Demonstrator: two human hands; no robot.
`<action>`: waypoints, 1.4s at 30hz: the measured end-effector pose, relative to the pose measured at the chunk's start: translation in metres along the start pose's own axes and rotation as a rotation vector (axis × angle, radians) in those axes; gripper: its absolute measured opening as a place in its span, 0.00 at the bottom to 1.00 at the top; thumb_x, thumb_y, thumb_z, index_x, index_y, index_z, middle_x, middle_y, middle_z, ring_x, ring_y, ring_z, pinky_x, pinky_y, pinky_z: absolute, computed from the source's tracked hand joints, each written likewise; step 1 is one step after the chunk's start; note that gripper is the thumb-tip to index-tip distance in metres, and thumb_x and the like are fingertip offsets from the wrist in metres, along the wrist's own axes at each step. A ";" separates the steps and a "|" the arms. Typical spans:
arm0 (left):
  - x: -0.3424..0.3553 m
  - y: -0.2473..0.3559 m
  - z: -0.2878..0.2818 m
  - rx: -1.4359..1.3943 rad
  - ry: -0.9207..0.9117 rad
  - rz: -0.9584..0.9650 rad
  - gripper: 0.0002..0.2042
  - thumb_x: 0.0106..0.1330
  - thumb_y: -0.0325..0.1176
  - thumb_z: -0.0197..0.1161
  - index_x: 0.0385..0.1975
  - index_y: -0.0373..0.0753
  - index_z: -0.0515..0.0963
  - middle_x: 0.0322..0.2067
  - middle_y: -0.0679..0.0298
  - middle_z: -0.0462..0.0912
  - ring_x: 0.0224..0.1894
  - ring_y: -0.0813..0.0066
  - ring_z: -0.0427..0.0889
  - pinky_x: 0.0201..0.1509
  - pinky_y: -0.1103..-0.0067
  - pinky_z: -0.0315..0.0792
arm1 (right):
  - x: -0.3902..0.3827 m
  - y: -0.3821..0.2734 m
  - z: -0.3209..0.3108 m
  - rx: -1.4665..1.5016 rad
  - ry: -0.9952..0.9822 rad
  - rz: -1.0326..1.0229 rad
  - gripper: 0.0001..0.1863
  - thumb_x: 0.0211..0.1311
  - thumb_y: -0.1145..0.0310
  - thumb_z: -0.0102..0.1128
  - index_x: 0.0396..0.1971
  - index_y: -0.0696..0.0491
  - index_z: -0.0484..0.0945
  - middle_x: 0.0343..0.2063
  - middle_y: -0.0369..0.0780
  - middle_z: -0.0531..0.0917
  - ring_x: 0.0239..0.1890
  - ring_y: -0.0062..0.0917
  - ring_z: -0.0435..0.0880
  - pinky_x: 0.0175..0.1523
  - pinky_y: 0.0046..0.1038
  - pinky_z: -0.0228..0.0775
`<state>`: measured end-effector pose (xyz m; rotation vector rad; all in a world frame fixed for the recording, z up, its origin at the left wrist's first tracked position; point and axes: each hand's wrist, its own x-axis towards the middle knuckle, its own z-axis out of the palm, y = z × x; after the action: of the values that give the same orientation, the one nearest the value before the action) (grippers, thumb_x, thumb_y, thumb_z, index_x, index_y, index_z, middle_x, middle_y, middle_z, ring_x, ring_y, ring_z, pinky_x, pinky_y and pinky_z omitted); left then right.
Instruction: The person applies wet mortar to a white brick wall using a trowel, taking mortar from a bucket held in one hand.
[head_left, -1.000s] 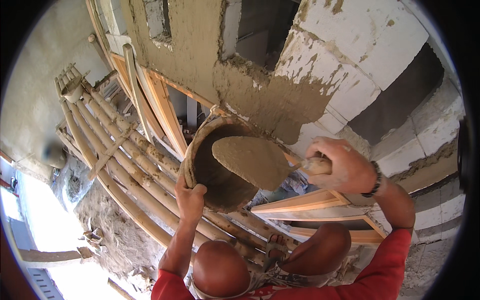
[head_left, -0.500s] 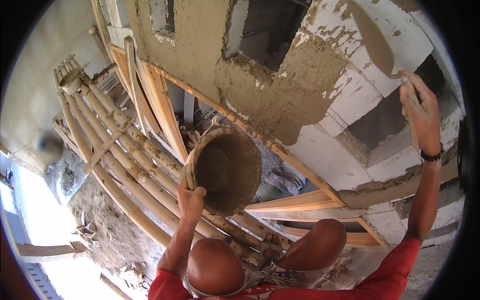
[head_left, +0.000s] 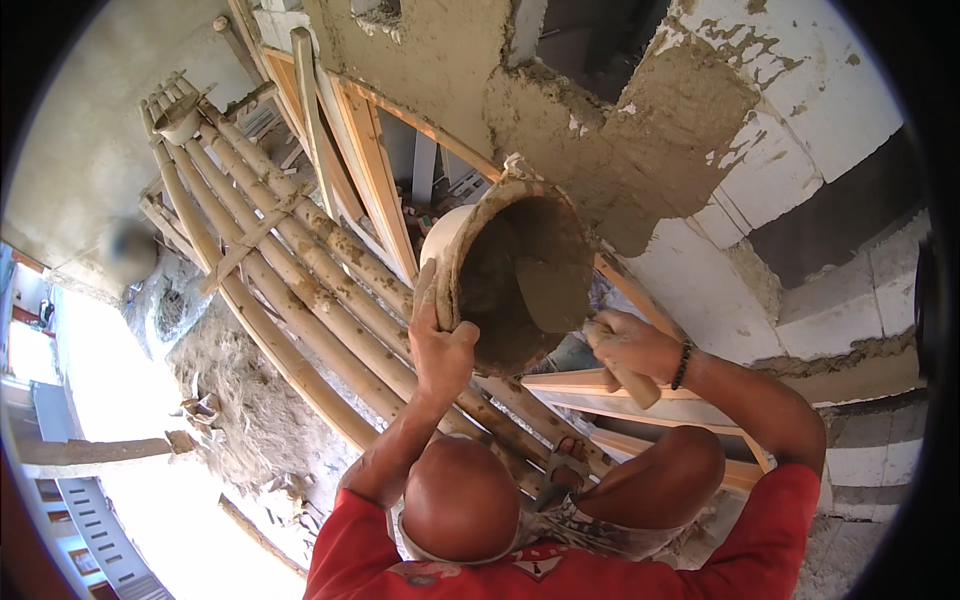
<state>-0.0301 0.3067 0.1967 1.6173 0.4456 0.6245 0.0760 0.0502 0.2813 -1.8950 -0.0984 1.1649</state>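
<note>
My left hand [head_left: 440, 345] grips the rim of a mortar-caked bucket [head_left: 448, 240], which is tilted so its mouth faces me. Inside, wet grey-brown mortar [head_left: 490, 300] coats the wall and lies low down. The fingers of my right hand [head_left: 635, 350] are wrapped round the wooden handle of a trowel [head_left: 555, 295]. Its blade reaches into the bucket's mouth, over the mortar. Beyond the bucket stands a block wall [head_left: 770, 180], partly covered by a rough patch of wet mortar [head_left: 670, 130].
I squat on a scaffold of wooden poles [head_left: 300, 330] tied with a cross-piece. A second bucket [head_left: 178, 120] stands at its far left end. Orange-brown wooden frames [head_left: 375, 180] border the wall openings. Far below on the left lies rubble-strewn ground [head_left: 235, 390].
My right hand has brought the trowel down and left from the wall into the bucket. The bucket, in my left hand, sits further right and higher in view; the whole view has shifted too.
</note>
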 end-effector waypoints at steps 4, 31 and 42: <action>-0.008 0.003 0.009 -0.089 0.038 0.084 0.36 0.45 0.21 0.57 0.64 0.25 0.70 0.71 0.44 0.65 0.70 0.53 0.68 0.70 0.72 0.65 | 0.030 -0.015 0.043 0.335 0.047 -0.003 0.20 0.62 0.71 0.64 0.49 0.63 0.71 0.28 0.41 0.78 0.26 0.30 0.86 0.21 0.33 0.78; 0.018 -0.015 -0.001 -0.169 -0.057 -0.095 0.26 0.49 0.21 0.58 0.53 0.25 0.74 0.41 0.60 0.82 0.42 0.73 0.79 0.49 0.78 0.74 | 0.029 -0.012 0.027 -1.650 0.150 -0.651 0.19 0.62 0.69 0.55 0.52 0.57 0.75 0.33 0.44 0.82 0.28 0.36 0.86 0.30 0.37 0.79; 0.024 0.036 0.008 0.011 -0.182 0.141 0.33 0.46 0.22 0.59 0.60 0.27 0.75 0.70 0.44 0.65 0.66 0.45 0.73 0.69 0.68 0.68 | 0.016 -0.058 -0.003 -1.808 0.630 -0.590 0.14 0.61 0.68 0.56 0.45 0.56 0.80 0.32 0.44 0.83 0.35 0.37 0.84 0.40 0.37 0.76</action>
<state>-0.0088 0.3101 0.2352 1.7093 0.2031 0.5742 0.1077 0.0913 0.3126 -3.1554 -1.6501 -0.3267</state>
